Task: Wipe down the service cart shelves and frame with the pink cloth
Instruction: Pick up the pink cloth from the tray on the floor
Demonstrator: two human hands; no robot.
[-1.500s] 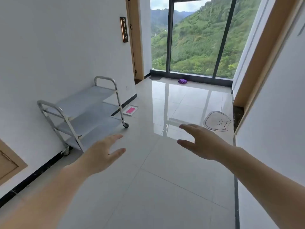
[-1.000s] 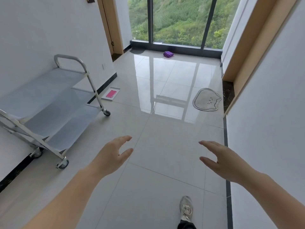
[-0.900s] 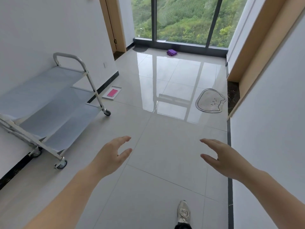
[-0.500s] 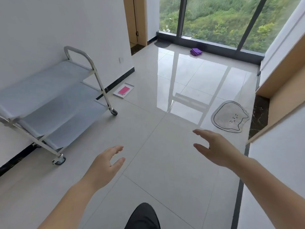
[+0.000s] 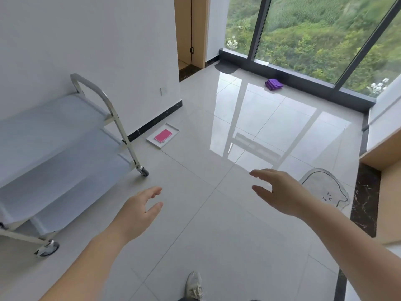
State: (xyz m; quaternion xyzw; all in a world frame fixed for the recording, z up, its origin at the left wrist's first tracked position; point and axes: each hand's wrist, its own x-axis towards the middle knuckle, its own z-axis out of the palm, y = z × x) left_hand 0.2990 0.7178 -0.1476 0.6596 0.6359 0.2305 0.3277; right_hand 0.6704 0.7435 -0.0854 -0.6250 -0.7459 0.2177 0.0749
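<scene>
Brought nearer since the earlier frame, the pink cloth (image 5: pixel 163 135) is seen folded in a white tray (image 5: pixel 173 128) on glossy floor tiles (image 5: pixel 217 213), just beyond the service cart (image 5: pixel 54 153) along the wall, while left hand (image 5: pixel 138 210) and right hand (image 5: pixel 280 192) are held empty, fingers spread.

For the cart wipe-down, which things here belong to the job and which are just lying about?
Belongs to the job:
service cart
pink cloth, lying in the white tray
left hand and right hand, both empty

Just lying about:
purple cloth by the window
floor mat
</scene>
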